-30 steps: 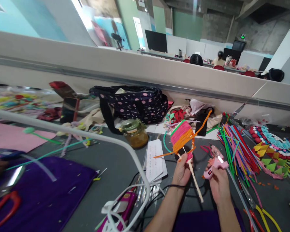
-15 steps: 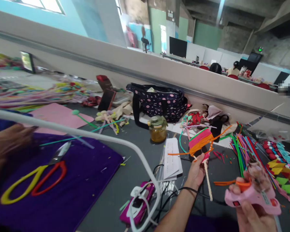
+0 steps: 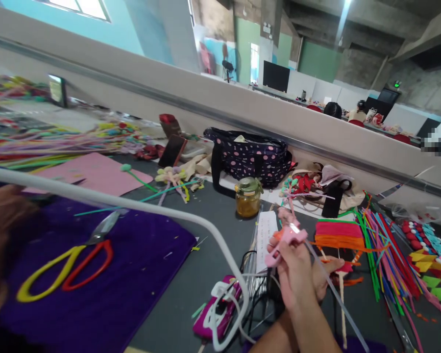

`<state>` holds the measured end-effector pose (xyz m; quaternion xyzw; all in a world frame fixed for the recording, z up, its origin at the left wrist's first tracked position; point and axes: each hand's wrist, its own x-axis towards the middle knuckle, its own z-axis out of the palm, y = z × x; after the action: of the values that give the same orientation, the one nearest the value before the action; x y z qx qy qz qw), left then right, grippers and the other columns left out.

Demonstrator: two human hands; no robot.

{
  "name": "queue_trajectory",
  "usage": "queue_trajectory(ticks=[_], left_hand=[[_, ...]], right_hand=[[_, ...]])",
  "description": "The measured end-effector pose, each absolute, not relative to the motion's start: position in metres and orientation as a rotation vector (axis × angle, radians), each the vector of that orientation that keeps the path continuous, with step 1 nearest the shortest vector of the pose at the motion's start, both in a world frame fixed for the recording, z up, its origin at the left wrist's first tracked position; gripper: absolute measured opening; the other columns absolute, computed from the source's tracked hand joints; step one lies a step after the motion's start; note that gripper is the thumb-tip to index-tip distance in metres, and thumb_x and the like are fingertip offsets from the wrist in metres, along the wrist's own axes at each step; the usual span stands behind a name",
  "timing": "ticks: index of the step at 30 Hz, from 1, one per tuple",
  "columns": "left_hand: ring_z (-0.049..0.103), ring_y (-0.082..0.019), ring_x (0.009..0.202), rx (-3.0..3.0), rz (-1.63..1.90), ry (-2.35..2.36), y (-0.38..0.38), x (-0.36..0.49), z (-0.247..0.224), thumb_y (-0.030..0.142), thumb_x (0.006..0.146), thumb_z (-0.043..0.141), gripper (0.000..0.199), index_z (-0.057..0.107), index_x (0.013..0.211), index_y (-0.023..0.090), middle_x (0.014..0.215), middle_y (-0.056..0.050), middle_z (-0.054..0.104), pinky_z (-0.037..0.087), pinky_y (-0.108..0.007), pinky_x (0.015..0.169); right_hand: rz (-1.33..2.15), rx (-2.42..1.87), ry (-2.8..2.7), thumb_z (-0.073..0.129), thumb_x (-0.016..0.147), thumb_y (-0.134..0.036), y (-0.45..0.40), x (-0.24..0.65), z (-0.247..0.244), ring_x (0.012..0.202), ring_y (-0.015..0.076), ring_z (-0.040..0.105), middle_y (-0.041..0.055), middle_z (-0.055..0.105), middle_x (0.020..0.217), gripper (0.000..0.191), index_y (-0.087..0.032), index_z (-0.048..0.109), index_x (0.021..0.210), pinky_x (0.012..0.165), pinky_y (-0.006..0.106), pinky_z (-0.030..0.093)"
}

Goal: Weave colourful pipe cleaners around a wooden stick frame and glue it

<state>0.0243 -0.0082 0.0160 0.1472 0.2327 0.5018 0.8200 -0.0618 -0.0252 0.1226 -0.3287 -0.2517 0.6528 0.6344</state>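
My left hand (image 3: 331, 270) grips a craft of orange, pink and green pipe cleaners (image 3: 340, 235), which has a pale stem (image 3: 342, 309) hanging down. Crossing over my left forearm, my right hand (image 3: 294, 262) is wrapped round a pink glue gun (image 3: 289, 236). A long translucent glue stick (image 3: 338, 294) sticks out of the gun's back and slants down to the right. The gun is to the left of the craft, apart from it. My right arm hides part of my left wrist.
Scissors (image 3: 103, 264) lie on purple cloth (image 3: 147, 274) by a co-worker's blurred hand (image 3: 7, 220). A white tube (image 3: 191, 220) arches across the front. A power strip (image 3: 218, 306), a glass jar (image 3: 248, 198), a patterned bag (image 3: 250, 157) and loose pipe cleaners (image 3: 385, 245) surround my hands.
My right hand has swung the glue gun from the far right across to the left, over my left arm. The craft has moved right and lower in my left hand.
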Motion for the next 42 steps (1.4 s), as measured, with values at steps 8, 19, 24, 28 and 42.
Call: queue_trajectory(ticks=[8,19,24,28,42], left_hand=[[0.052,-0.011,0.043,0.539,0.84,0.63,-0.001,0.028,0.014,0.036,0.046,0.085,0.036,0.069,0.062,0.008,0.056,-0.006,0.065,0.04,-0.023,0.044],[0.05,-0.009,0.048,0.575,0.965,0.567,0.004,0.01,0.037,0.031,0.059,0.081,0.024,0.069,0.064,0.011,0.055,-0.002,0.062,0.037,-0.02,0.046],[0.053,-0.009,0.05,0.467,0.963,0.575,0.002,0.01,0.038,0.032,0.057,0.081,0.023,0.067,0.063,0.015,0.056,0.001,0.061,0.04,-0.02,0.049],[0.053,-0.009,0.048,0.394,0.958,0.547,-0.001,0.013,0.041,0.031,0.051,0.086,0.03,0.065,0.063,0.013,0.054,0.001,0.061,0.04,-0.02,0.048],[0.056,-0.009,0.054,0.515,1.037,0.61,-0.003,0.013,0.048,0.026,0.042,0.088,0.028,0.067,0.056,0.013,0.058,0.001,0.063,0.045,-0.021,0.056]], right_hand=[[1.629,-0.812,-0.3,0.078,0.055,-0.02,0.043,-0.119,0.049,0.054,0.0134,0.059,0.0025,0.066,0.061,0.022,-0.017,0.06,0.066,0.05,0.025,0.048],[1.215,-0.928,-0.917,0.063,0.068,-0.017,-0.024,-0.089,0.097,0.086,0.0165,0.064,0.0031,0.067,0.091,0.031,-0.021,0.065,0.099,0.071,0.025,0.051],[0.602,-1.023,-1.08,0.061,0.079,-0.021,-0.098,0.006,0.114,0.086,0.0194,0.061,0.0051,0.065,0.087,0.015,-0.023,0.067,0.092,0.078,0.032,0.048],[0.182,-1.302,-0.757,0.059,0.083,-0.028,-0.101,0.085,0.092,0.074,0.0153,0.057,0.003,0.061,0.081,0.013,-0.019,0.063,0.09,0.066,0.026,0.046],[0.442,-1.342,-1.056,0.063,0.08,-0.027,-0.079,0.095,0.068,0.079,0.0157,0.058,0.0039,0.059,0.089,0.018,-0.019,0.062,0.097,0.072,0.028,0.049]])
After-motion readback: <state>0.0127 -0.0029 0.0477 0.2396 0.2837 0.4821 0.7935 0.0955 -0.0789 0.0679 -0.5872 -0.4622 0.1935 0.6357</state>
